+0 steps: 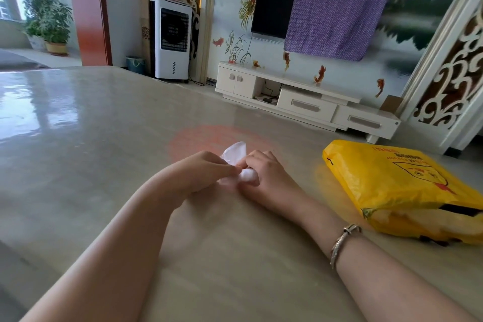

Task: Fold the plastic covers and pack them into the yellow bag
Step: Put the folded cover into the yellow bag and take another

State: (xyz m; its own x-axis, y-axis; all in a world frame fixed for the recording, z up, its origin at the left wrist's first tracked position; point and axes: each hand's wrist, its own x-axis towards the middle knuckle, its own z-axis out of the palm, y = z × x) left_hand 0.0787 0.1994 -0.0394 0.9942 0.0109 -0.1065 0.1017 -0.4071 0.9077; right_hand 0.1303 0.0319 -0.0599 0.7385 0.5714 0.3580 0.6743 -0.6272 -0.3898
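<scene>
A small clear plastic cover, bunched into a compact wad, sits between both hands at the middle of the beige table. My left hand pinches its near edge with thumb and fingertips. My right hand curls round the white bunched end. One loose flap sticks up behind the fingers. The yellow bag lies flat on the table to the right of my right hand, apart from it, with its open mouth towards the near right.
The table's far edge runs diagonally behind the hands. Beyond it stand a white TV cabinet, a wall TV half draped in purple cloth and a white air cooler. A bracelet is on my right wrist.
</scene>
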